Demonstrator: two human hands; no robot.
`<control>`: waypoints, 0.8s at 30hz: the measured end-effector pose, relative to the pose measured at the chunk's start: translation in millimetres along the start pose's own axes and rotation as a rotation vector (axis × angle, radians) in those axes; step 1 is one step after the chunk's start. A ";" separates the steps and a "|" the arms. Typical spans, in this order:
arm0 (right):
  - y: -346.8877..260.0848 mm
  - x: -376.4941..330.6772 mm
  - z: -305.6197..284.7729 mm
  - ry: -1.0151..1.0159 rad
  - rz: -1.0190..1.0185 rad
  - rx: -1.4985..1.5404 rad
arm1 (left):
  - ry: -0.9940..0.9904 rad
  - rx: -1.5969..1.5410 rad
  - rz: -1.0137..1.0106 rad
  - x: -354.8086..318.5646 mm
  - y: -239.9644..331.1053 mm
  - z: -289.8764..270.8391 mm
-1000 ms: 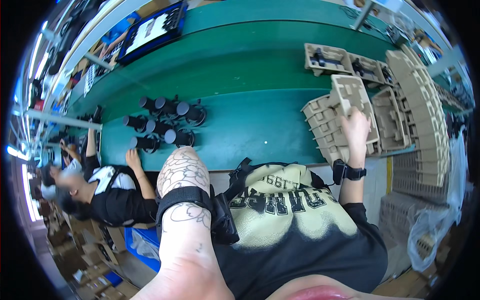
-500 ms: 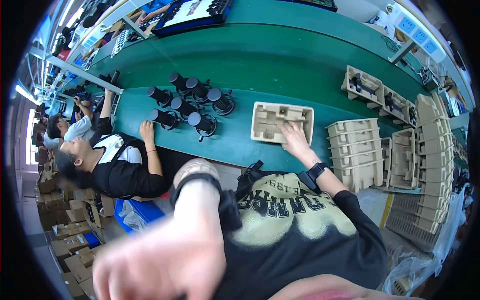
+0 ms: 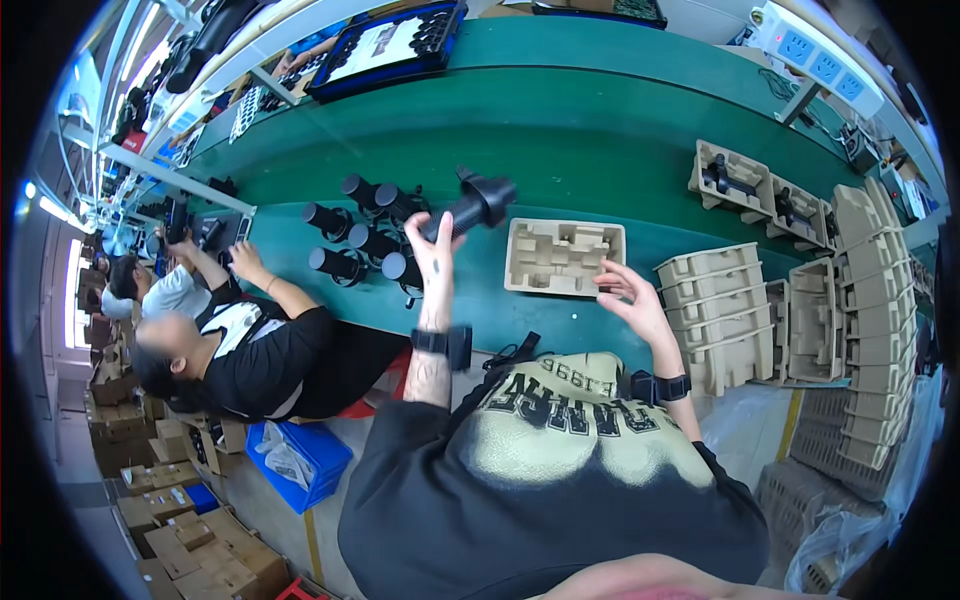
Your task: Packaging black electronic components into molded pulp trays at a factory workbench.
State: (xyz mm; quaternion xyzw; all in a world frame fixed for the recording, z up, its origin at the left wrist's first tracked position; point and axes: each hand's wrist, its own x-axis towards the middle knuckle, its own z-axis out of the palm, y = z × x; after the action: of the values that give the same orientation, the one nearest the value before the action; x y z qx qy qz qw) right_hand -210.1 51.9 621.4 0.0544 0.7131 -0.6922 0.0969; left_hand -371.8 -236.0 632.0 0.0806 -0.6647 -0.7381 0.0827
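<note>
My left hand (image 3: pixel 437 255) is closed round a black cylindrical device (image 3: pixel 478 203) with a flared, wider end. It holds this tilted above the green bench, left of a beige moulded pulp tray (image 3: pixel 518 268). The tray lies with its moulded compartments facing up, and nothing sits in the part I can see. My right hand (image 3: pixel 637 302) is open, fingers apart, over the tray's right front corner; whether it touches the rim I cannot tell. Several similar black cylinders with wider bases (image 3: pixel 372 241) stand grouped to the left of my left hand.
Stacked pulp trays (image 3: pixel 715 318) stand at the right. Behind them are trays holding black parts (image 3: pixel 730 178). A co-worker (image 3: pixel 265 345) sits at the left, a hand at the bench. A blue crate (image 3: pixel 300 470) and cardboard boxes (image 3: pixel 205 550) are on the floor. A power strip (image 3: pixel 822 62) hangs above.
My left hand has come up from the lower left to over the bench, now holding a black cylindrical device. My right hand has drawn back from inside the tray to its right corner.
</note>
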 end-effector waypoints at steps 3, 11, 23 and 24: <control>-17.1 -2.8 35.0 0.095 -0.298 0.060 | -0.252 -0.603 -0.480 -53.7 -16.8 20.6; -33.5 33.9 14.8 0.066 -0.265 -0.910 | -0.442 0.433 0.082 -71.3 -23.7 8.1; 30.8 33.0 29.6 0.199 -0.307 -0.880 | -0.815 1.109 0.790 -73.3 -25.3 28.6; 32.9 32.2 28.3 0.204 -0.299 -0.879 | -0.825 1.106 0.790 -74.2 -25.4 31.0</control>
State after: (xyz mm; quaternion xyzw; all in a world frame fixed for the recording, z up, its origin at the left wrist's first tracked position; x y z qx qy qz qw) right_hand -232.7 23.0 581.7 -0.0273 0.9443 -0.3223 -0.0606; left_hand -307.1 -186.4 610.5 -0.4115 -0.8913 -0.1874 0.0335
